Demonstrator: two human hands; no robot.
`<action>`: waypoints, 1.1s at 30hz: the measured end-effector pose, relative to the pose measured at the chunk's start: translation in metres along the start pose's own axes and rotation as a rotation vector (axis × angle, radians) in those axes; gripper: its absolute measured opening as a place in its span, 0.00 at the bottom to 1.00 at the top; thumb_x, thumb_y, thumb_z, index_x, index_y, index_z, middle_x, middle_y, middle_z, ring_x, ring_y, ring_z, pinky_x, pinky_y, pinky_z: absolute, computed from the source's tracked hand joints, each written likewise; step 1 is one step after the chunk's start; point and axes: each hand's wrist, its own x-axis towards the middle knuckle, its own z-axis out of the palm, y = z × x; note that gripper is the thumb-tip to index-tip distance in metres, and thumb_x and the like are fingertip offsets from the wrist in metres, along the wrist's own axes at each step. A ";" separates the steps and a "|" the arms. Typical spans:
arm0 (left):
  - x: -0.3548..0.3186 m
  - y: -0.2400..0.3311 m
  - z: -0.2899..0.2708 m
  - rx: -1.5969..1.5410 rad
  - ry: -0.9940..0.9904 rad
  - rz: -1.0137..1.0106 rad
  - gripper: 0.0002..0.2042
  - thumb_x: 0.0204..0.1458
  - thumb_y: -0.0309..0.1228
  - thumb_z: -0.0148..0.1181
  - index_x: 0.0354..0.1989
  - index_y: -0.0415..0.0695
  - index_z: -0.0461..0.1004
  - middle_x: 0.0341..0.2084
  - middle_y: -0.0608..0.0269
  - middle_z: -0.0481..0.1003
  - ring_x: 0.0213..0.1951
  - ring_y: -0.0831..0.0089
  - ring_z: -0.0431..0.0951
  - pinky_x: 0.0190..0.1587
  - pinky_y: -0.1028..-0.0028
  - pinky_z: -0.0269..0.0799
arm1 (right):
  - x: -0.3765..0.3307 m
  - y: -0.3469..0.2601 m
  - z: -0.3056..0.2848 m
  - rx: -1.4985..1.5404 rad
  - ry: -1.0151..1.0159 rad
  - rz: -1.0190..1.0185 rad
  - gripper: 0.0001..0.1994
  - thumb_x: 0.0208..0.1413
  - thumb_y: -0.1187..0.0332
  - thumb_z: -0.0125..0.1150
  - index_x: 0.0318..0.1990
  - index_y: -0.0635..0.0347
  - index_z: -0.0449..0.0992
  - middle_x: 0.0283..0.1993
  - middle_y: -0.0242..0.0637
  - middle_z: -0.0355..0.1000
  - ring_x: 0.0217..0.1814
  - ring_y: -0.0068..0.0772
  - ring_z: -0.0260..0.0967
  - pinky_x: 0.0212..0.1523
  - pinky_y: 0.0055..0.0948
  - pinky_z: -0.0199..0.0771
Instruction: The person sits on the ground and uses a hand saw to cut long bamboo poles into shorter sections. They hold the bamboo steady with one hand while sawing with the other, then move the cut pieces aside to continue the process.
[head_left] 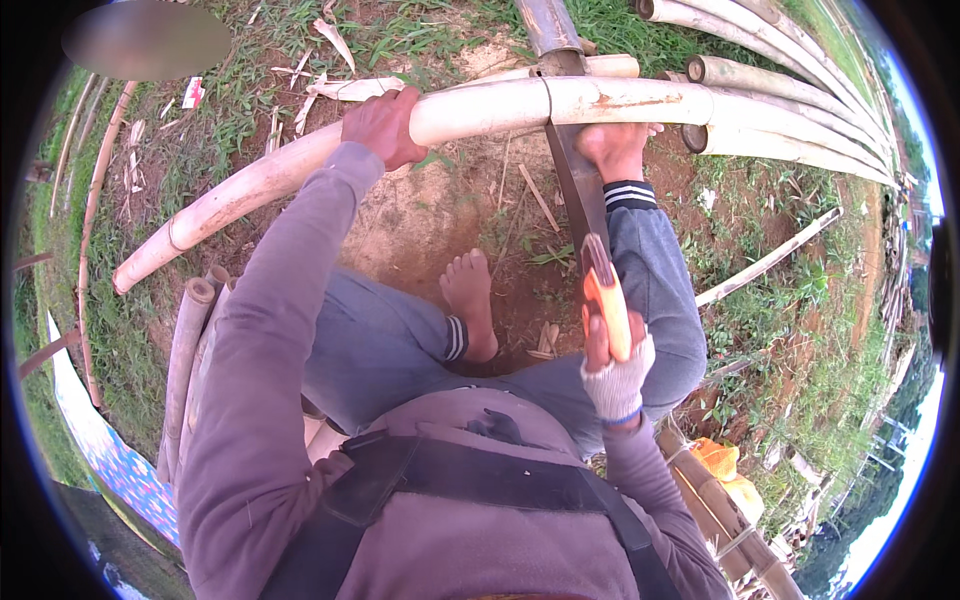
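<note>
A long pale bamboo pole (480, 108) lies crosswise in front of me. My bare left hand (385, 128) is closed over it, left of the middle. In a knitted, fingerless-looking glove, my right hand (618, 372) grips the orange handle of a handsaw (606, 298). The saw's dark blade points away from me, its far part meeting the near side of the pole. A thin dark line crosses the pole there; whether it is a cut or a joint I cannot tell. My bare right foot (612, 148) is against the pole just right of the blade.
More bamboo poles (775, 85) lie stacked at the far right. A darker pole (550, 28) runs away beyond the blade. Upright bamboo ends (195, 330) stand by my left arm. Bamboo scraps (340, 88) and sawdust litter the soil. An orange bag (718, 460) sits at the lower right.
</note>
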 end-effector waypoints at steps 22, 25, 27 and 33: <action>-0.003 0.002 -0.008 0.043 -0.005 0.023 0.46 0.38 0.46 0.83 0.69 0.44 0.71 0.55 0.45 0.82 0.54 0.43 0.84 0.58 0.50 0.79 | 0.137 0.010 0.073 -0.021 0.082 -0.096 0.11 0.67 0.65 0.71 0.40 0.64 0.78 0.31 0.48 0.76 0.31 0.57 0.76 0.33 0.45 0.77; -0.013 -0.008 -0.001 -0.021 0.034 -0.017 0.37 0.41 0.45 0.80 0.61 0.47 0.74 0.52 0.50 0.83 0.54 0.47 0.84 0.59 0.50 0.78 | 0.044 0.000 0.001 -0.395 -0.059 -0.501 0.05 0.64 0.75 0.70 0.43 0.61 0.78 0.38 0.46 0.77 0.36 0.50 0.80 0.32 0.44 0.78; -0.009 -0.002 -0.003 -0.007 0.025 -0.004 0.35 0.42 0.44 0.79 0.60 0.47 0.75 0.51 0.50 0.83 0.53 0.47 0.85 0.56 0.49 0.79 | -0.004 -0.026 -0.027 -0.183 -0.132 -0.031 0.06 0.64 0.77 0.68 0.45 0.60 0.78 0.41 0.45 0.77 0.37 0.46 0.80 0.33 0.42 0.79; -0.004 0.014 -0.001 0.000 0.029 0.026 0.38 0.41 0.44 0.80 0.63 0.47 0.73 0.54 0.52 0.82 0.56 0.47 0.83 0.60 0.51 0.78 | 0.155 0.024 0.086 -0.058 0.122 -0.134 0.13 0.69 0.62 0.69 0.40 0.64 0.78 0.28 0.51 0.77 0.32 0.59 0.79 0.34 0.45 0.77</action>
